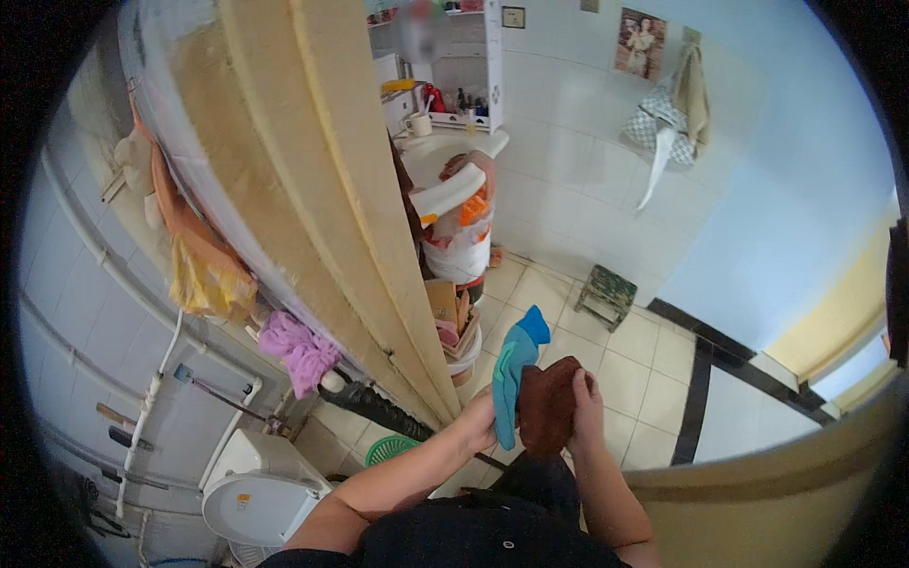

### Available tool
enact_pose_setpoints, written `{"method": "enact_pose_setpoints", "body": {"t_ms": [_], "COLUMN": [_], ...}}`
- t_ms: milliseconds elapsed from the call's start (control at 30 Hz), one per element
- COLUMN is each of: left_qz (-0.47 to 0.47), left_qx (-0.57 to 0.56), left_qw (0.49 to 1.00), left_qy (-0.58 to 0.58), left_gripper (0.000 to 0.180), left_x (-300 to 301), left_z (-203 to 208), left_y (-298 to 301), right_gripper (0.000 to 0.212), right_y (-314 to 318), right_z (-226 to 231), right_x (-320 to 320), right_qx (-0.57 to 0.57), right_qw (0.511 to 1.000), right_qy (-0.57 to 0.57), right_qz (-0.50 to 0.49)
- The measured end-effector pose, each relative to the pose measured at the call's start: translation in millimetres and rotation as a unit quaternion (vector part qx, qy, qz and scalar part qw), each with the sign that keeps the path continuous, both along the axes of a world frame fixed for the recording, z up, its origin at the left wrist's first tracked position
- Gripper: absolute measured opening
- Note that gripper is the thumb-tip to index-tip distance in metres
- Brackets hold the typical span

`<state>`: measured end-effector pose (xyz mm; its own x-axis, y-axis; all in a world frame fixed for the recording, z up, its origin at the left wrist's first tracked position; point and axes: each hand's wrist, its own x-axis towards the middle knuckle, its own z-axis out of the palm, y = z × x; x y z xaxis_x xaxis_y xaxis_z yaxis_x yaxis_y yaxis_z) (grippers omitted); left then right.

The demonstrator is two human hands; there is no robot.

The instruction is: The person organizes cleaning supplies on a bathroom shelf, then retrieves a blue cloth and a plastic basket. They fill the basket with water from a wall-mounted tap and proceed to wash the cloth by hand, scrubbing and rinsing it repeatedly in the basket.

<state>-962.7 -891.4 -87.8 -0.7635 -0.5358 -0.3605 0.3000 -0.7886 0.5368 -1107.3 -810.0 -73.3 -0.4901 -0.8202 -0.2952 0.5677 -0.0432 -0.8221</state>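
Note:
My left hand (481, 421) is closed on the lower part of a long, soft blue-and-teal cloth (516, 364), which stands up with a brighter blue tip. My right hand (588, 407) grips the right edge of a dark brown cloth (549, 407), thumb near its top. The two cloths are side by side in front of my body and touch along the middle. Folds hide the exact kind of both pieces. Part of my left fingers is behind the blue cloth.
A cream folding partition (322, 161) stands at left. Beyond it are a toilet (260, 506), green basket (390, 448) and hanging purple cloth (298, 350). Ahead are a sink (431, 156), a white bin (464, 364) with cardboard and a small stool (606, 295) on the tiles.

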Motion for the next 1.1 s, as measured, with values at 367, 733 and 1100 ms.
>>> {"method": "enact_pose_setpoints", "body": {"t_ms": [367, 733, 1100], "left_qz": [0.353, 0.457, 0.477], "left_qx": [0.03, 0.046, 0.014], "left_qw": [0.929, 0.855, 0.829], "left_qy": [-0.104, -0.24, -0.291], "left_gripper": [0.027, 0.034, 0.031], "left_x": [-56, -91, -74], "left_z": [-10, 39, 16], "left_y": [-170, -210, -157], "right_gripper": [0.049, 0.047, 0.06], "right_y": [-261, -563, -639], "right_z": [12, 20, -113], "right_x": [-110, -106, -88], "right_qx": [0.009, -0.165, 0.1], "right_qw": [0.932, 0.899, 0.947], "right_qy": [-0.228, -0.209, -0.006], "right_qz": [0.28, 0.348, 0.306]}}
